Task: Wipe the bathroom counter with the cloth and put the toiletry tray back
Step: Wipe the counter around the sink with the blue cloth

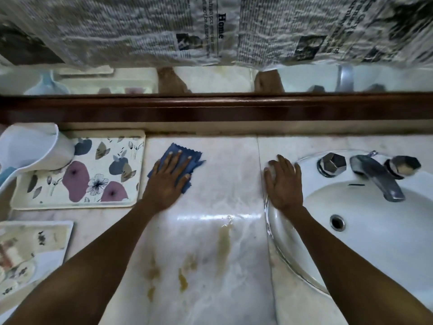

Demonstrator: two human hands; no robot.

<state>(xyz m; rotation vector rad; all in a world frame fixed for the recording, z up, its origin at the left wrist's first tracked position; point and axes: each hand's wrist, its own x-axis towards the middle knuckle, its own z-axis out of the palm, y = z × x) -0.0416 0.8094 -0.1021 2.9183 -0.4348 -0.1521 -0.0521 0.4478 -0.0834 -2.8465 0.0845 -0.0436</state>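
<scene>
A blue cloth (196, 158) lies flat on the pale marble counter (225, 188), near its back edge. My left hand (167, 178) presses down on the cloth with fingers spread. My right hand (284, 181) rests flat and empty on the counter at the left rim of the sink (278, 231). A floral tray (79, 172) with purple and blue flowers sits on the counter at the left, just beside the cloth. Yellow-brown stains (223, 240) mark the counter's front half, between my forearms.
A white plastic scoop (32, 146) rests on the tray's back left corner. Another patterned tray (28, 249) lies at the front left. The faucet (375, 177) and two knobs stand behind the basin. A dark wooden ledge (215, 109) and a mirror run along the back.
</scene>
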